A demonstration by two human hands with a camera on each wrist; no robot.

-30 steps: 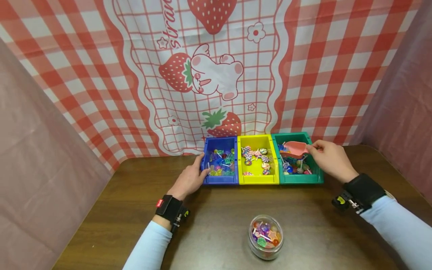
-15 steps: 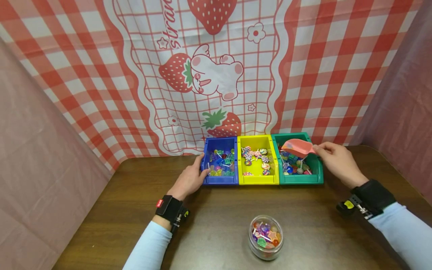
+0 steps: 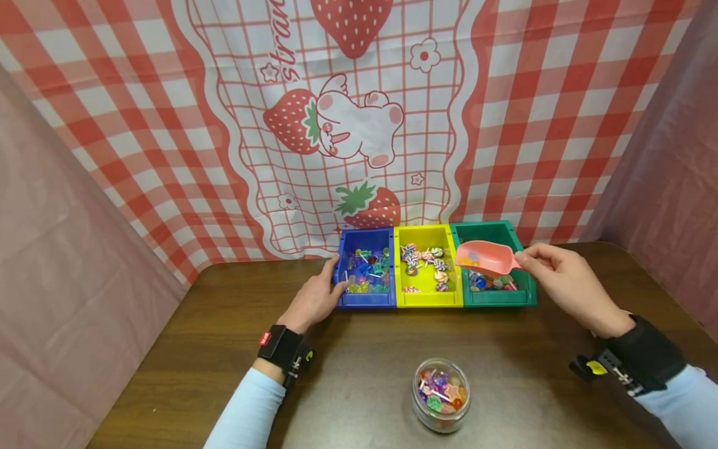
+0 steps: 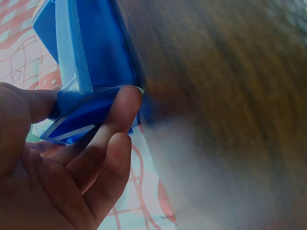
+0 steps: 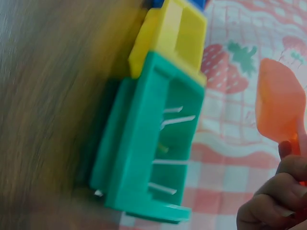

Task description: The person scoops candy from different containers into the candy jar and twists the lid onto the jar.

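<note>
My left hand (image 3: 315, 299) grips the left wall of the blue bin (image 3: 367, 300). In the left wrist view, thumb and fingers (image 4: 125, 108) lie on either side of that wall. My right hand (image 3: 566, 282) pinches the handle of a pink scoop (image 3: 493, 254), held above the green bin (image 3: 499, 299). Small yellow and bluish pieces lie toward the scoop's front end. Under it, the green bin's mixed candy-like charms (image 3: 493, 282) are partly hidden. From the right wrist, the scoop (image 5: 280, 103) appears raised beside the green bin, where several white sticks (image 5: 177, 120) poke up.
Between the blue and green bins stands a yellow bin (image 3: 429, 300) with swirl lollipop charms. A clear round jar (image 3: 441, 424) filled with colourful charms sits nearer on the wooden table (image 3: 348, 374). A strawberry-print checked cloth (image 3: 505, 156) hangs right behind the bins.
The scoop has come up out of the green bin's charms, and now sits level above it, nearer to me. My right forearm has shifted right and back. My left hand stays put.
</note>
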